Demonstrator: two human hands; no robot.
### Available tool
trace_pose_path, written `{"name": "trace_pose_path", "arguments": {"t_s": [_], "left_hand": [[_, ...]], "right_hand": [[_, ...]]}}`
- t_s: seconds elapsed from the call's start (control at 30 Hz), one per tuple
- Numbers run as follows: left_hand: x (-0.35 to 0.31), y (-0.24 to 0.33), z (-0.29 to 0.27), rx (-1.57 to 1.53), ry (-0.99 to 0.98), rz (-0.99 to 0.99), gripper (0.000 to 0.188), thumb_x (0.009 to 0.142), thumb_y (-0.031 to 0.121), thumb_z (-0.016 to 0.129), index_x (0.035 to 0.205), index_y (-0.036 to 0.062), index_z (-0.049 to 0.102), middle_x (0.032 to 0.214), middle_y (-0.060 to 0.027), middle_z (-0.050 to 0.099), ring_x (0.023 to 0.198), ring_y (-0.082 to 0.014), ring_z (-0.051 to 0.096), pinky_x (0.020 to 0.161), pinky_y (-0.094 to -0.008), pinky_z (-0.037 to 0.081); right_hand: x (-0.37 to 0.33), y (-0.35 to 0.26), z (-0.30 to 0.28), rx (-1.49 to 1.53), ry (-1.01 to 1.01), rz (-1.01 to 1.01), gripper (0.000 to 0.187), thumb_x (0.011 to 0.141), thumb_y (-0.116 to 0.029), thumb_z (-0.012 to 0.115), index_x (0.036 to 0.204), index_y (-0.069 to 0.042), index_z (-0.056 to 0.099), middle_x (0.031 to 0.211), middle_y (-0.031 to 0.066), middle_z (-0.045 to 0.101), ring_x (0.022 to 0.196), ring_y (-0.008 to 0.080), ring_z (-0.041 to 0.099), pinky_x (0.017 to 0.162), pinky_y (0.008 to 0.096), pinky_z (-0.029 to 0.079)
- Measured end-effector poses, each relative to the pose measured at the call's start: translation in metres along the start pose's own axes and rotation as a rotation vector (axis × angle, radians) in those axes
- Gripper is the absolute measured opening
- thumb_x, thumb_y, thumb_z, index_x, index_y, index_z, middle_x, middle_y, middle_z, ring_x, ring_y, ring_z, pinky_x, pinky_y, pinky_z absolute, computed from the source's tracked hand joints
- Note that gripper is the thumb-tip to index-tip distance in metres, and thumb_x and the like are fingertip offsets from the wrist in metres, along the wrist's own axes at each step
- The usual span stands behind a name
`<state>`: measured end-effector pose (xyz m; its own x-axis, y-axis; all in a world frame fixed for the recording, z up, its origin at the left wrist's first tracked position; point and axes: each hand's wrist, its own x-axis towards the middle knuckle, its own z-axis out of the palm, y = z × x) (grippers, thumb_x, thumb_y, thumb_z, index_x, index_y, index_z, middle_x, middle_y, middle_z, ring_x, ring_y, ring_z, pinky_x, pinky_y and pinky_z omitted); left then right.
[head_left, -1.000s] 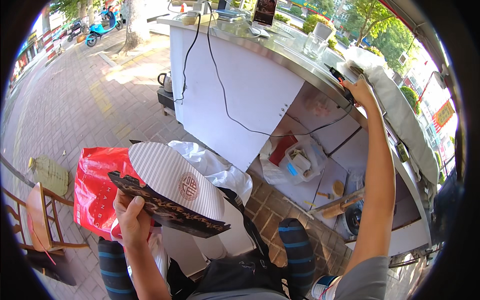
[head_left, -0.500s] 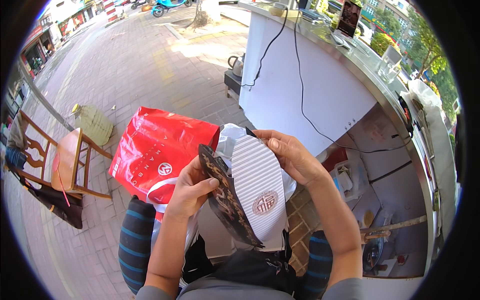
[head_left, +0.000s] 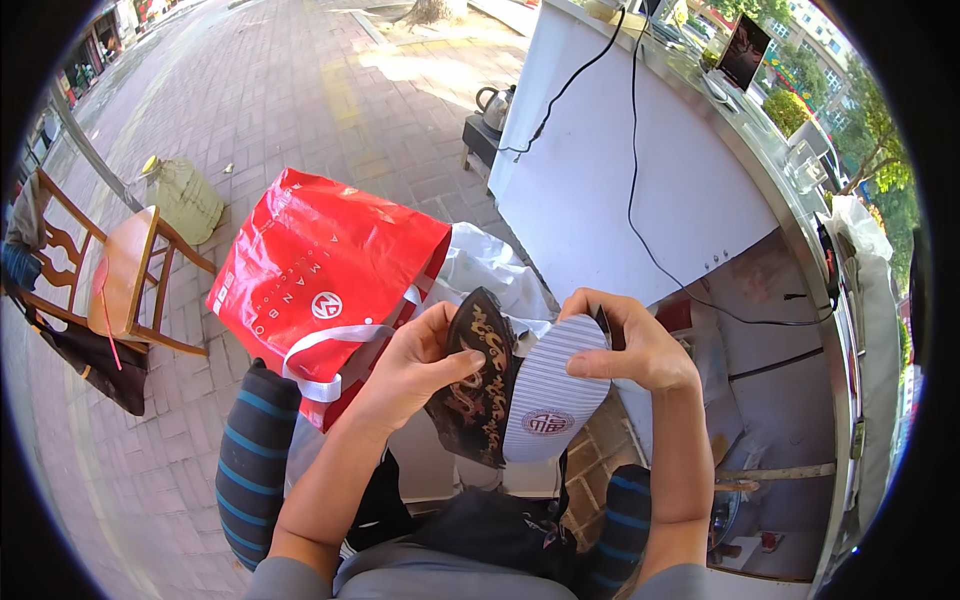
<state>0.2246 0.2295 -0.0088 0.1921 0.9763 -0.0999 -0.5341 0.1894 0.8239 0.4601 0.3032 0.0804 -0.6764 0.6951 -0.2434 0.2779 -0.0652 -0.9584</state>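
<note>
Over my lap, my left hand [head_left: 420, 365] grips a dark, glossy shoe-upper-shaped piece [head_left: 468, 405] with a gold and reddish dragon pattern, its thumb lying on the face. Right beside it, my right hand [head_left: 640, 350] pinches a white insole-shaped piece [head_left: 550, 395] between thumb and fingers. Fine stripes run across that piece, and a round dark-red emblem sits near its lower end. The two pieces meet along their lower inner edges; whether they are joined I cannot tell. Whitish material shows in the gap near their tops. Some fingers are hidden behind the pieces.
A red shopping bag [head_left: 320, 265] stands at my left, a white plastic bag [head_left: 490, 265] behind my hands. A white counter [head_left: 620, 190] with a trailing black cable is at the right. Further left are a wooden chair [head_left: 130, 255] and a large plastic jug [head_left: 185, 200].
Both hands and pieces have shifted slightly right. The dark piece has turned its patterned face up, and the striped piece has tilted right. My right thumb has slid down onto its face.
</note>
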Motion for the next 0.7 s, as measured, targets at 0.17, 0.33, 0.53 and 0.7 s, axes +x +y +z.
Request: {"name": "trace_pose_path", "arguments": {"t_s": [0.17, 0.33, 0.53, 0.7], "left_hand": [[0.0, -0.003, 0.008, 0.006, -0.042, -0.007, 0.024, 0.089, 0.004, 0.067, 0.11, 0.0001, 0.054, 0.099, -0.0025, 0.064, 0.089, -0.0056, 0.06, 0.081, -0.0228, 0.05], [-0.005, 0.005, 0.011, 0.045, -0.113, -0.096, 0.031, 0.09, 0.009, 0.07, 0.116, -0.0037, 0.059, 0.102, -0.0044, 0.067, 0.089, -0.0061, 0.062, 0.079, -0.0225, 0.051], [-0.004, 0.011, 0.014, 0.121, -0.129, -0.166, 0.031, 0.089, 0.011, 0.073, 0.112, -0.0053, 0.063, 0.099, -0.0041, 0.07, 0.086, -0.0073, 0.065, 0.077, -0.0226, 0.053], [-0.003, 0.011, 0.012, 0.08, -0.176, -0.222, 0.032, 0.088, 0.012, 0.074, 0.113, -0.005, 0.063, 0.099, -0.0039, 0.07, 0.086, -0.007, 0.065, 0.077, -0.0217, 0.053]], "right_hand": [[-0.008, 0.001, -0.001, 0.008, -0.023, -0.036, 0.031, 0.069, -0.016, 0.079, 0.089, -0.005, 0.058, 0.09, 0.0017, 0.058, 0.086, 0.01, 0.051, 0.078, 0.027, 0.039], [-0.008, 0.001, -0.002, 0.011, 0.018, 0.004, 0.029, 0.068, -0.015, 0.079, 0.084, -0.005, 0.057, 0.09, 0.0026, 0.058, 0.088, 0.0118, 0.051, 0.081, 0.029, 0.038], [-0.006, 0.003, 0.002, 0.012, -0.02, -0.009, 0.028, 0.069, -0.013, 0.079, 0.082, -0.005, 0.055, 0.091, 0.0026, 0.057, 0.088, 0.0116, 0.05, 0.082, 0.0289, 0.038], [-0.006, 0.003, 0.002, 0.028, -0.039, -0.017, 0.027, 0.07, -0.012, 0.079, 0.081, -0.005, 0.055, 0.091, 0.0025, 0.057, 0.088, 0.0113, 0.05, 0.081, 0.0281, 0.038]]}}
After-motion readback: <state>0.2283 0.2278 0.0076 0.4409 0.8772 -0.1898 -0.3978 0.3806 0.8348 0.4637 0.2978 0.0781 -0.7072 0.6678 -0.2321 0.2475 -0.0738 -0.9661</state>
